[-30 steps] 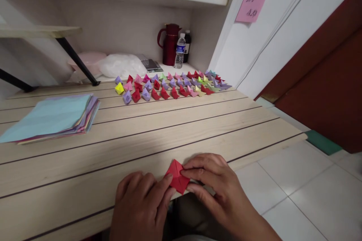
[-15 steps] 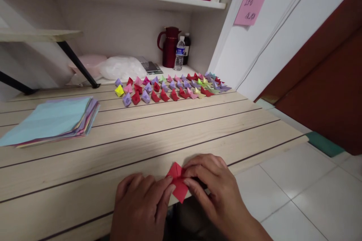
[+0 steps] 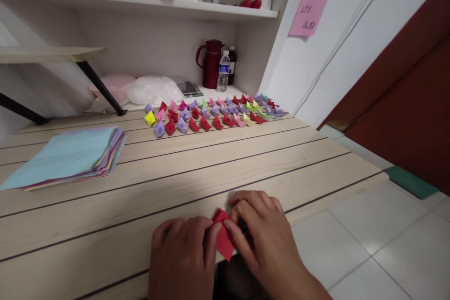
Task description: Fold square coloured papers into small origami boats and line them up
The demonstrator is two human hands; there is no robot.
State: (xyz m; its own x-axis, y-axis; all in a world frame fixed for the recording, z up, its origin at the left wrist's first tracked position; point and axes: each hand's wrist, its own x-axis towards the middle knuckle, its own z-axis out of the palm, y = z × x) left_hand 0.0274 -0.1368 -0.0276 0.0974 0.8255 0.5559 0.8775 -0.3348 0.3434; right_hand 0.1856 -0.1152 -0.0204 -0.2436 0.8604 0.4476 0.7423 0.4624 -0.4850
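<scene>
A small folded piece of red origami paper point(image 3: 224, 242) lies at the table's near edge, between my two hands. My left hand point(image 3: 184, 253) pinches its left side, the thumb pressed on the paper and the other fingers curled. From the right, my right hand point(image 3: 262, 229) grips it too, with the thumb on the paper and the index finger bent beside it. The paper's upper corner stands partly folded; its lower corner points toward me. My fingers hide both side edges of the paper.
Several rows of small folded paper boats point(image 3: 206, 123) stand at the table's back. A stack of coloured paper sheets point(image 3: 70, 154) lies at left. Behind are a dark red jug point(image 3: 212, 65) and a water bottle point(image 3: 223, 72). The wooden table point(image 3: 197, 164) ends at right above a tiled floor.
Both thumbs have moved closer together on the red paper, which has gone from a spread diamond to a narrower shape. The view has tilted slightly, so the background sits lower.
</scene>
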